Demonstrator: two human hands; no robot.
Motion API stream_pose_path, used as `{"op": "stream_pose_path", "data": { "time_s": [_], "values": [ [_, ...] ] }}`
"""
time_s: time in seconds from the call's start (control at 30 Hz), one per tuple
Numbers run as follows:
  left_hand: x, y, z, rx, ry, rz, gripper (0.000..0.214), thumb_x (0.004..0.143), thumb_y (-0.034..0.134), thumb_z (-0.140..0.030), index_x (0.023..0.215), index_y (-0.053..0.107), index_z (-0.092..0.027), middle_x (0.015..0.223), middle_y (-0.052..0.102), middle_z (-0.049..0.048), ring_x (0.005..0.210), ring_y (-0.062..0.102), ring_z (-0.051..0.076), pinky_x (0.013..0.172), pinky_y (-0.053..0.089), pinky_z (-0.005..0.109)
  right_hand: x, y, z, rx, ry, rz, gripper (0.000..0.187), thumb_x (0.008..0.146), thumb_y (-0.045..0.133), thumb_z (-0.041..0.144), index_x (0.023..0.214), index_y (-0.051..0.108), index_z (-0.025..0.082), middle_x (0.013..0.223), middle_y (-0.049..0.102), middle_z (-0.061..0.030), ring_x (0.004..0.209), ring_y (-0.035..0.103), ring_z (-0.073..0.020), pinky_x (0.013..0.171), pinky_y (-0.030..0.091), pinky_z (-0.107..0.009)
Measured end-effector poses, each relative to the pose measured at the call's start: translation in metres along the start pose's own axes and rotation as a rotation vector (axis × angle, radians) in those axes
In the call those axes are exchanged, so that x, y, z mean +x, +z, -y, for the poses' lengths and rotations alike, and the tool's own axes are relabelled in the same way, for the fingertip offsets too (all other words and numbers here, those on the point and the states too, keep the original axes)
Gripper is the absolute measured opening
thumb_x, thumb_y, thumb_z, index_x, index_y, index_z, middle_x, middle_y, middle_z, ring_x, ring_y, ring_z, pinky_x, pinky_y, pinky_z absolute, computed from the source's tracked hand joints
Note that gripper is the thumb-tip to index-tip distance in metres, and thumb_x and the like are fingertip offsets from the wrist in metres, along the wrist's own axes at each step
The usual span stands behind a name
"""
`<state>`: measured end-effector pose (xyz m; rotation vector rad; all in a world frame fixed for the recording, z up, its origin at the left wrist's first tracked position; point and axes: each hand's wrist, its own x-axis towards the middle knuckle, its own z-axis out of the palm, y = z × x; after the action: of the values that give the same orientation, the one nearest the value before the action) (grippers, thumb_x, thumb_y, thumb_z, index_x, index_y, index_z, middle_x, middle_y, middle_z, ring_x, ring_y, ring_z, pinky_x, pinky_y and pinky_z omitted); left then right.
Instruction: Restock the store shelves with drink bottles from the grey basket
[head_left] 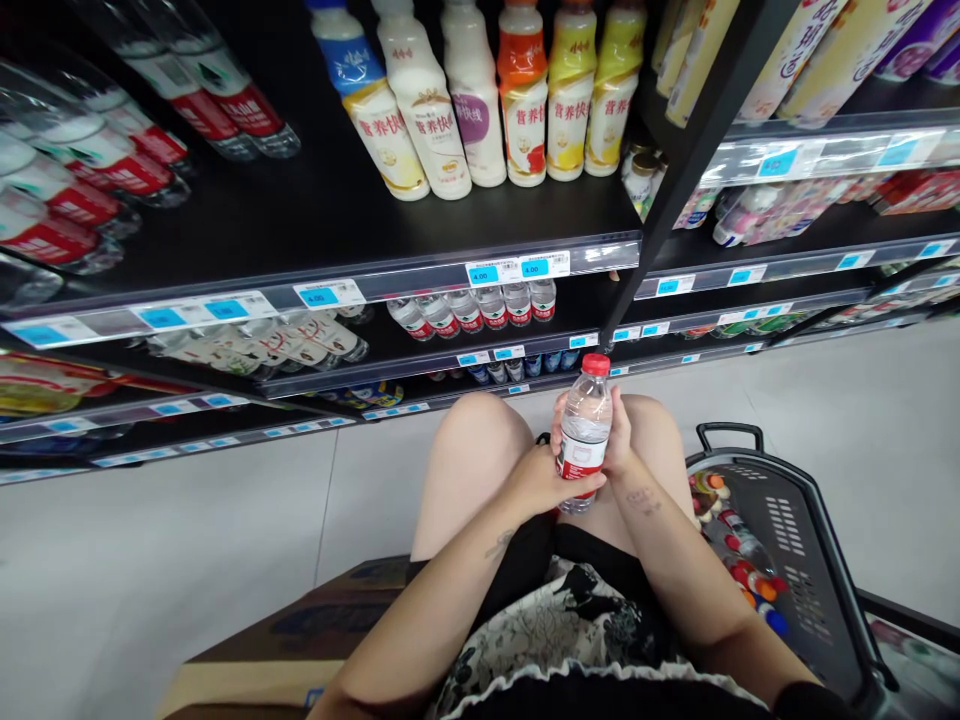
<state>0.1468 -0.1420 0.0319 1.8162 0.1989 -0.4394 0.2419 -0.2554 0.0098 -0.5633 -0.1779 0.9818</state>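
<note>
Clear plastic water bottle (584,432) with red cap and red label, upright, held in both hands over the bare knees. Left hand (546,482) wraps the lower part, thumb pressed across the front at the label's bottom edge. Right hand (621,445) closes round the bottle's right and far side at mid-height, fingers mostly hidden behind it. Both grips closed on the bottle, palms touching it.

Just right of the grip and lower: grey shopping basket (789,520) on the floor, handle up, more capped bottles (744,575) lying inside. Below-left of the grip, near the left forearm: cardboard box (300,625). Beyond the grip, straight ahead: black shelf (300,220) rows with blue price tags (517,269); small water bottles (480,306) on the row just above the cap; tall milk drink bottles (480,100) well above. Red-label bottles (90,180) far up-left. Pale tiled floor (150,560) to the left.
</note>
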Motion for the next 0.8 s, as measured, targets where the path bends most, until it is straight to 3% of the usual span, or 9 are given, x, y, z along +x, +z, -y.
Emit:
{"op": "stream_pose_path", "data": {
  "time_s": [0.8],
  "values": [
    [-0.0006,-0.0025,-0.0047,0.062,0.001,-0.001,0.040,0.078,0.074,-0.054,0.100,0.076,-0.020,0.101,0.079,0.0060,0.095,0.072,0.027,0.081,0.058,0.033,0.0012,-0.0038,-0.0017,-0.056,-0.029,0.003,0.078,0.090,0.032,0.082,0.105,0.066,0.014,0.074,0.070,-0.0103,0.063,0.066,-0.0239,0.057,0.058,-0.035]
  ]
}}
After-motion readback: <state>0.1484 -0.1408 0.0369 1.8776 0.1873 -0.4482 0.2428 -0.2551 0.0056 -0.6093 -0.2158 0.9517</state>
